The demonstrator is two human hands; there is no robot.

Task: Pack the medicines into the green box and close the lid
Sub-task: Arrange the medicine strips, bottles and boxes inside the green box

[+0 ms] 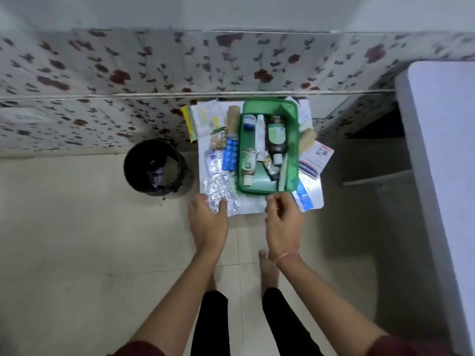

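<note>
The green box (293, 150) stands open on a small white table (257, 205), its lid tilted up at the far side. Inside lie a dark syrup bottle (276, 140), a smaller bottle (248, 164), a white tube and a small jar. Left of the box are silver blister strips (221, 187), a blue blister pack (230, 154) and a beige roll (232, 119). My left hand (208, 219) rests on the near end of the silver strips, thumb and fingers around them. My right hand (282, 219) hovers at the box's near edge, fingers loosely curled and holding nothing that I can see.
A black waste bin (156, 167) stands on the floor left of the table. Medicine cartons and leaflets (314, 161) lie right of the box, more papers (203, 118) at the far left. A white surface (444, 150) rises at the right. My bare feet stand below the table.
</note>
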